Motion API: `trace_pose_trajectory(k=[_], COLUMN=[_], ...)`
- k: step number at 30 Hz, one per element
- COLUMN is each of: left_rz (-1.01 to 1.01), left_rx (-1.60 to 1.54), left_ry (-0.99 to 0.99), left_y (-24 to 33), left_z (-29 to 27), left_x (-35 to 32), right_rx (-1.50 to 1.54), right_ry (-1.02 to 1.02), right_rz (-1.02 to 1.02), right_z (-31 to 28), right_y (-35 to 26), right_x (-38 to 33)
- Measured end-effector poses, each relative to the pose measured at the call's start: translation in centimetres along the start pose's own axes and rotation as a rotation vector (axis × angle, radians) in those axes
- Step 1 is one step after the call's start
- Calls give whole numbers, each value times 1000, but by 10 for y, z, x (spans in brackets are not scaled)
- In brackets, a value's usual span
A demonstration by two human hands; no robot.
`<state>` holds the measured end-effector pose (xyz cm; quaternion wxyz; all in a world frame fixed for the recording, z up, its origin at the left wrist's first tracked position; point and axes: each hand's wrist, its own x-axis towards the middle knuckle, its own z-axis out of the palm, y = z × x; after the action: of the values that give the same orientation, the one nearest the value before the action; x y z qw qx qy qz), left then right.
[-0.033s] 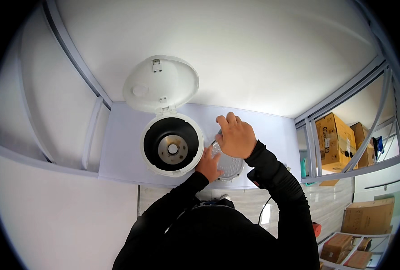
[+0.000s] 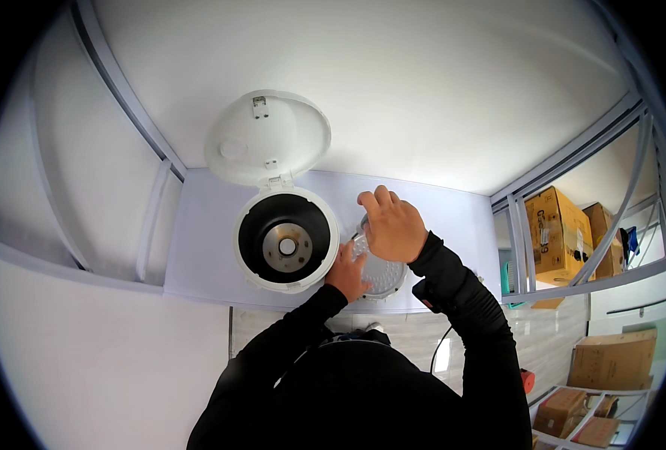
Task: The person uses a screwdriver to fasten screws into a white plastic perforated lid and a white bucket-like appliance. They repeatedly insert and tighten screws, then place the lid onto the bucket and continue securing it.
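A white rice cooker (image 2: pixel 333 225) stands on the table with its hinged outer lid (image 2: pixel 295 142) raised. No inner pot sits in its dark cavity, and the round metal heating plate (image 2: pixel 269 247) shows at the bottom. Close to its right side is a round dimpled inner lid (image 2: pixel 385 279), greyish and shiny. My left hand (image 2: pixel 346 276) grips the left edge of this inner lid, thumb apart, between it and the cooker. Over the inner lid's far part is my right hand (image 2: pixel 395 229), fingers curled down; what they hold is hidden beneath them.
The pale table (image 2: pixel 453 232) meets a white wall at the back. To the right, metal framing (image 2: pixel 528 247) borders cardboard boxes (image 2: pixel 558 232). More boxes (image 2: pixel 614 360) stand lower right. A thin black cable (image 2: pixel 439 349) hangs by my right forearm.
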<state>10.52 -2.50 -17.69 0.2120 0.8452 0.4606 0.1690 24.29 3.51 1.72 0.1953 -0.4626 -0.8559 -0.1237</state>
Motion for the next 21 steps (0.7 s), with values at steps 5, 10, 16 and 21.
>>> trace_pose_trajectory(k=[5, 10, 16, 21], left_rz=[-27, -21, -19, -7], left_rx=[33, 5, 2, -21], left_ry=[-8, -15, 2, -12], left_y=[-1, 1, 1, 1], left_z=[0, -2, -3, -4], left_x=[-3, -1, -2, -2], right_rx=[-139, -52, -138, -98], right_ry=[-411, -182, -248, -143], right_rz=[172, 101, 111, 103], right_z=[-8, -5, -5, -8], right_y=[-8, -4, -7, -11], right_x=[13, -2, 4, -1])
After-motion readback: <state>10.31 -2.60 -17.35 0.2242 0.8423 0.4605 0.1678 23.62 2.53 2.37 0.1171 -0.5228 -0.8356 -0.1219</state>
